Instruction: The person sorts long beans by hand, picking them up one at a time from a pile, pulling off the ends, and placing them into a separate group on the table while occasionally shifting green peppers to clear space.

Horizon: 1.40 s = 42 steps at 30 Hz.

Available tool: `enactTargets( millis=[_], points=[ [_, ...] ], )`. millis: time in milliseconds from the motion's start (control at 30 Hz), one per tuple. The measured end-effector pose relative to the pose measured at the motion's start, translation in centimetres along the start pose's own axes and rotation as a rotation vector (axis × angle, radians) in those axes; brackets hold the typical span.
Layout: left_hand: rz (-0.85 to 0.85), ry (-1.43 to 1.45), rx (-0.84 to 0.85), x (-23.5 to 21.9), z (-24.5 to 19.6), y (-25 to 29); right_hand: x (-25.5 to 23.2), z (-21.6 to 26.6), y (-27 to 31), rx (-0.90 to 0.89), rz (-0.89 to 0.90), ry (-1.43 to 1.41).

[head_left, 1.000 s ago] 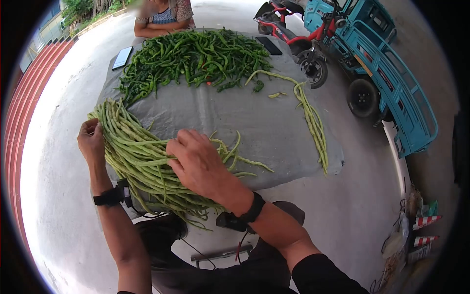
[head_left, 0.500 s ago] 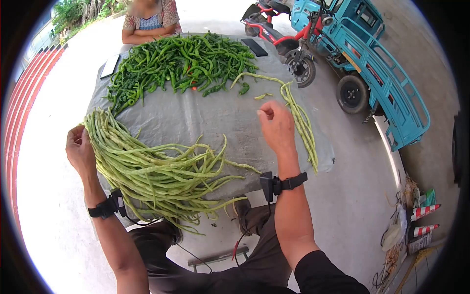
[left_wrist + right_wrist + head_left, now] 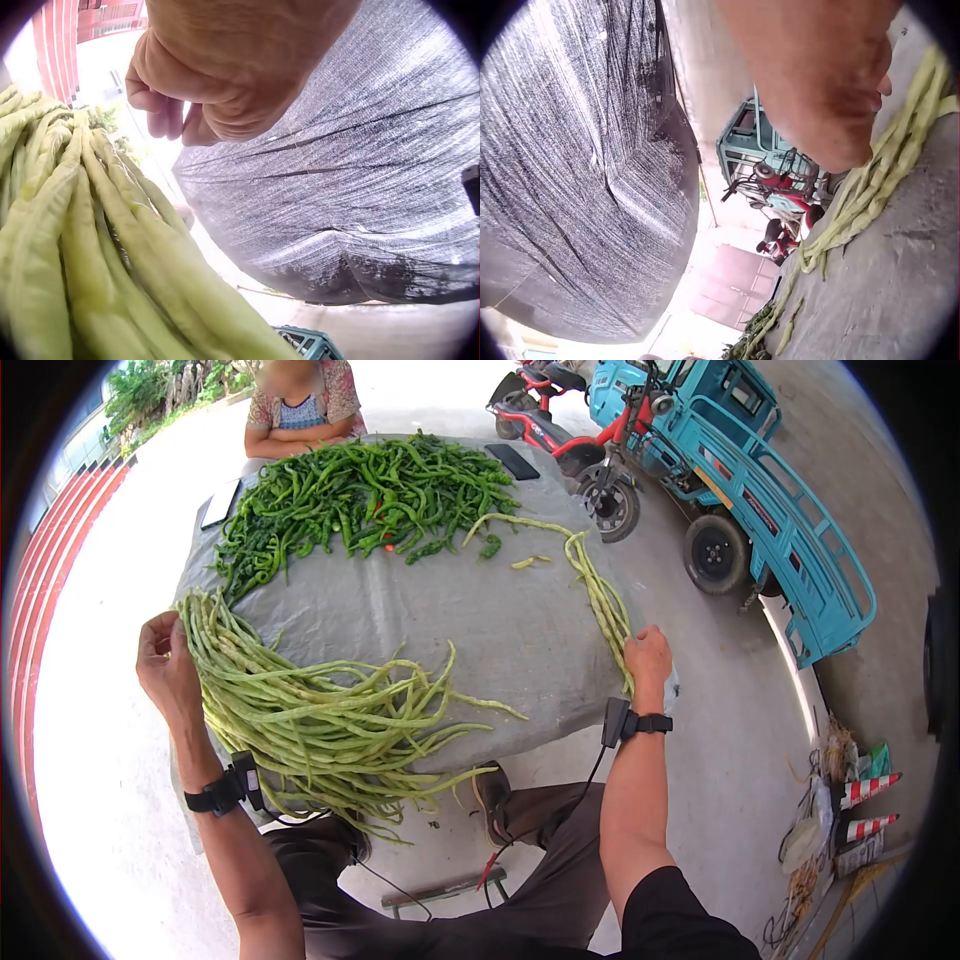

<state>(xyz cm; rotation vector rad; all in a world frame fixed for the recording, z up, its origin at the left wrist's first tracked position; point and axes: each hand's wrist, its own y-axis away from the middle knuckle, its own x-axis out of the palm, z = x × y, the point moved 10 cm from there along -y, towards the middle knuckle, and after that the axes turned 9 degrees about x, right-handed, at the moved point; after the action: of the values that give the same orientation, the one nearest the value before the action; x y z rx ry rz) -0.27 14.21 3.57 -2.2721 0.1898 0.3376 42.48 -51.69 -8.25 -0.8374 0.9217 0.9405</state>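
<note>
A large heap of long green beans (image 3: pixel 330 710) covers the left part of the grey sheet (image 3: pixel 470 610). My left hand (image 3: pixel 170 670) is at the heap's far-left end, thumb and fingers loosely bent beside the bean tips. Nothing shows between these fingers in the left wrist view. At the sheet's right edge my right hand (image 3: pixel 648 658) is at a small bunch of long beans (image 3: pixel 600 600), fingers bent and overlapping it. In the right wrist view the bunch (image 3: pixel 862 195) runs behind the fingertips; I cannot tell whether they pinch it.
Green chili peppers (image 3: pixel 370 500) are piled at the far side, between a white phone (image 3: pixel 220 504) and a dark phone (image 3: pixel 512 461). Short bean pieces (image 3: pixel 530 562) lie near the bunch. A person (image 3: pixel 300 410) leans at the far edge. A blue cargo tricycle (image 3: pixel 780 520) stands right.
My right hand has left the bean heap, swung right over the sheet and come down to the small bunch at the right edge. The left hand has stayed by the heap's end.
</note>
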Motion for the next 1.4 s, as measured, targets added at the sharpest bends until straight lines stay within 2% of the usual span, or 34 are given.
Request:
enactTargets(
  millis=[33, 333, 400, 633, 933, 1033, 1133, 1233, 1333, 1400],
  points=[
    [0.002, -0.003, 0.006, 0.1, -0.1, 0.1, 0.5, -0.4, -0.2, 0.003, 0.042, 0.006],
    [0.022, 0.036, 0.003, 0.6, -0.7, 0.2, 2.2, -0.7, -1.2, -0.027, 0.035, 0.016],
    [0.022, 0.064, -0.001, 0.7, -0.5, 0.1, 1.6, 0.0, -1.0, -0.081, -0.030, -0.040],
    [0.016, 0.129, 0.002, 0.6, -0.8, 0.2, -2.3, 3.6, 0.4, -0.335, -0.255, -0.387],
    [0.032, 0.193, 0.001, 1.2, -1.5, 0.3, -8.4, 9.4, 4.6, -0.479, -0.357, -0.657],
    [0.040, 0.207, 0.011, 1.5, -1.8, 0.5, -9.1, 10.2, 4.9, -0.460, -0.290, -0.774],
    [0.043, 0.222, 0.009, 1.8, -2.7, 0.7, -5.6, 10.3, 3.4, -0.259, 0.132, -1.090],
    [0.060, 0.253, 0.005, 2.4, -3.4, 1.0, -2.4, 11.9, 5.0, -0.011, 0.645, -1.588],
    [0.095, 0.320, 0.005, 3.3, -4.6, 1.4, -1.9, 13.9, 7.0, 0.019, 0.829, -1.701],
    [0.118, 0.393, 0.013, 4.2, -5.7, 1.9, -1.7, 14.8, 8.0, 0.061, 0.850, -1.668]
  ],
)
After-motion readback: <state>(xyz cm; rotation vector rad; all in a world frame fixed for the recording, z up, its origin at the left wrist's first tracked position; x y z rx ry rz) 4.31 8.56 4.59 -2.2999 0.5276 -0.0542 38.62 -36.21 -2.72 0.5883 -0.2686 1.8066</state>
